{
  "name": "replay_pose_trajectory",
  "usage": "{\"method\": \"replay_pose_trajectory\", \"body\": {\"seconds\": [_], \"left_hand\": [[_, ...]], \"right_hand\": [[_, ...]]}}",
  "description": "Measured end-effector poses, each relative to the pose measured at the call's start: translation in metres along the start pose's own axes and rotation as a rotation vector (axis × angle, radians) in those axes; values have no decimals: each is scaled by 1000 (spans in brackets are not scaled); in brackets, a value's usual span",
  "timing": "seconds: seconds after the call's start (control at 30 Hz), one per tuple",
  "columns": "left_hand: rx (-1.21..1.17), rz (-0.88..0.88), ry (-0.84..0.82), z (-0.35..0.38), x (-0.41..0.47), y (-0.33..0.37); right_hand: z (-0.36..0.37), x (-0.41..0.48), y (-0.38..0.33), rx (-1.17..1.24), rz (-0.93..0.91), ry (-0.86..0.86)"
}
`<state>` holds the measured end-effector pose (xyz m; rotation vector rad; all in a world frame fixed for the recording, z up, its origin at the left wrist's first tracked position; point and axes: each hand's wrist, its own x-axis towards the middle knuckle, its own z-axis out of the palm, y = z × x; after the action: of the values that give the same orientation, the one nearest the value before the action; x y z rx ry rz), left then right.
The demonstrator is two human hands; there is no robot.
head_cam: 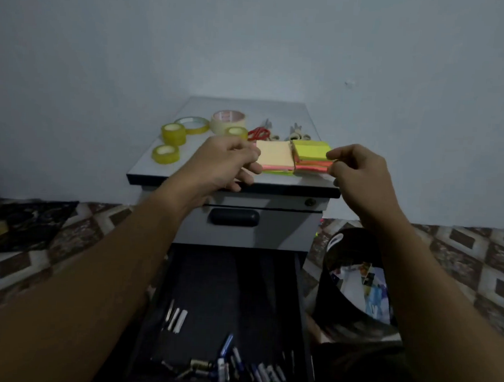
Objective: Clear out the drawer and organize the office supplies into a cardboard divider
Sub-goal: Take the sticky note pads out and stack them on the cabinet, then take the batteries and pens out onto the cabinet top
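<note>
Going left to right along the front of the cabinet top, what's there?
Nearest yellow tape roll, left hand, peach sticky notes, yellow sticky notes, right hand.

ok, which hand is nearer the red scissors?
Left. The left hand is at the left edge of the peach-topped sticky notes, just this side of the red scissors. The right hand is at the right edge of the yellow-topped sticky notes, farther off sideways.

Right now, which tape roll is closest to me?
The yellow tape roll alone at the front left; the other four sit farther back.
</note>
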<state>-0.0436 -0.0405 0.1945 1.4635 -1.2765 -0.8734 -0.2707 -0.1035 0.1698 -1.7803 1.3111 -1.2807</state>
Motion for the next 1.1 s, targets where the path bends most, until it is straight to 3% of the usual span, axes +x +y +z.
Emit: {"method": "replay_pose_trajectory", "body": {"seconds": [0.13,0.3,0.53,0.67,0.8,1.03,1.1], "left_hand": [[91,-96,-2,-12,-42,-59],[242,-388,-203,2,-74,-161],[487,-569,-559,16,-112,-262],[660,-524,-670,18,-122,-284],[841,-431,-692,23,-126,-299],[708,-407,-529,29,-124,-313],[718,-381,-548,30,-123,-312]], "right_hand": [[39,-52,24,-41,54,-246],[104,-124,94,-67,284,-621],[130,-185,164,-518,436,-1075],[137,-197,185,-726,422,-1110],[140,-205,196,-765,439,-1118],[142,-202,201,-619,377,-955],[144,-201,199,-594,371,-878]]}}
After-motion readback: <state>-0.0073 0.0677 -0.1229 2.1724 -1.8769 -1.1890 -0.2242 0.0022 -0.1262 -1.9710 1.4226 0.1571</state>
